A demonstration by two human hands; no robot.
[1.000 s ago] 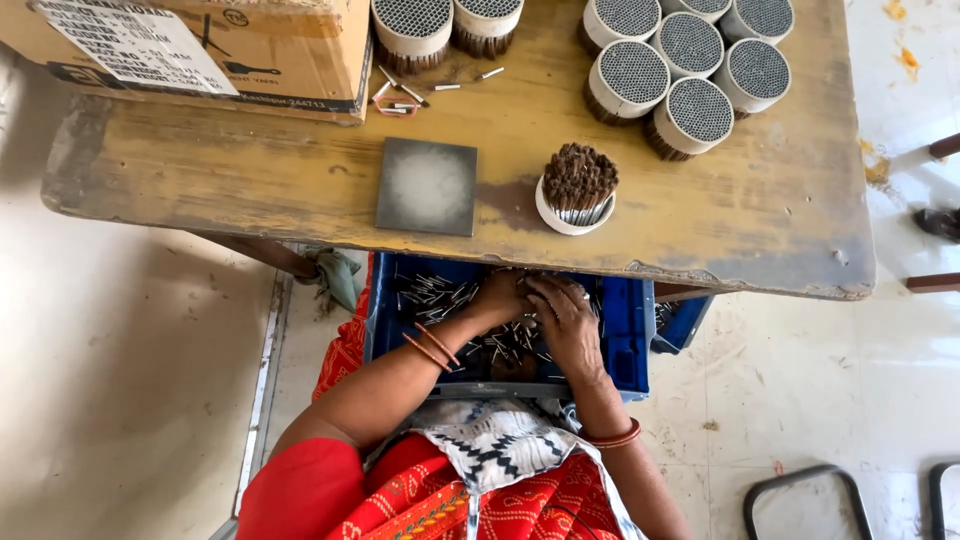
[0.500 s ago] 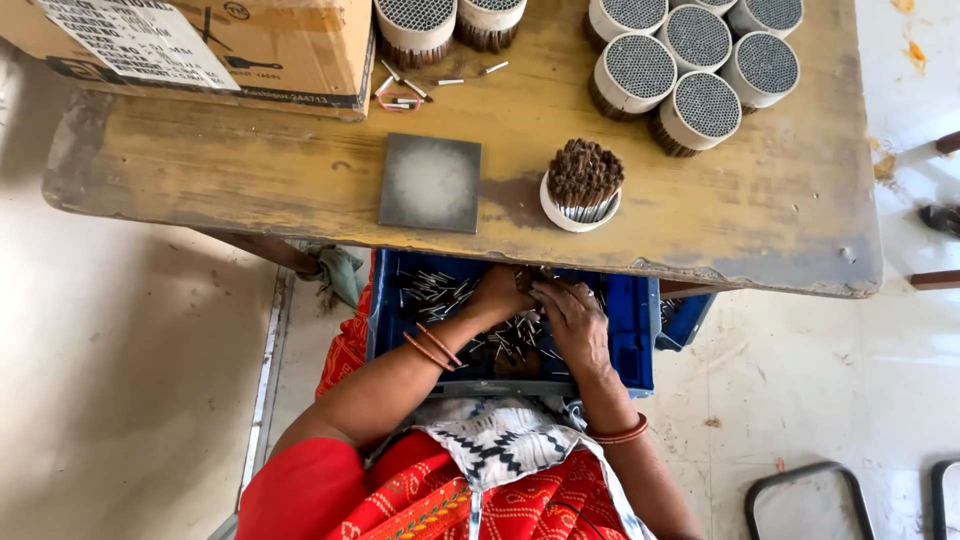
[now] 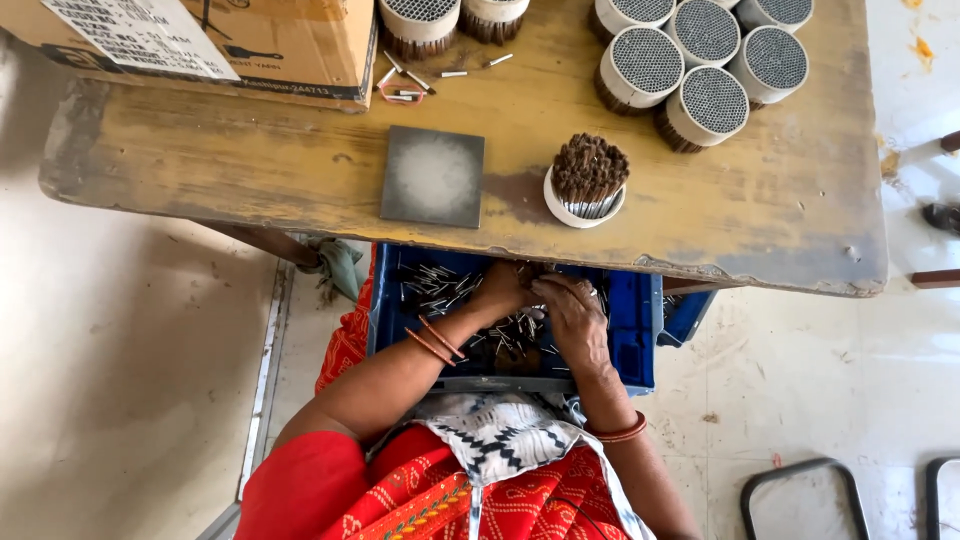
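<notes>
A blue plastic crate [image 3: 636,330] rests on my lap under the table's front edge, holding several small thin sticks with brown tips [image 3: 435,290]. Both hands are down in the crate, side by side. My left hand [image 3: 503,292] curls over a clump of the sticks. Beside it, my right hand [image 3: 572,312] lies palm down on the pile, fingers bunched around sticks. On the wooden table [image 3: 250,170] above stand a white ring packed with upright brown-tipped sticks [image 3: 587,180] and a dark square plate [image 3: 433,176].
Several round filled bundles [image 3: 690,60] stand at the table's back right, two more bundles [image 3: 450,20] at the back middle. A cardboard box [image 3: 200,40] sits back left, loose sticks [image 3: 410,85] beside it. Pale tiled floor lies all around.
Both hands have shifted slightly within the crate, gathering sticks closer together under the table edge. Nothing on the table has moved.
</notes>
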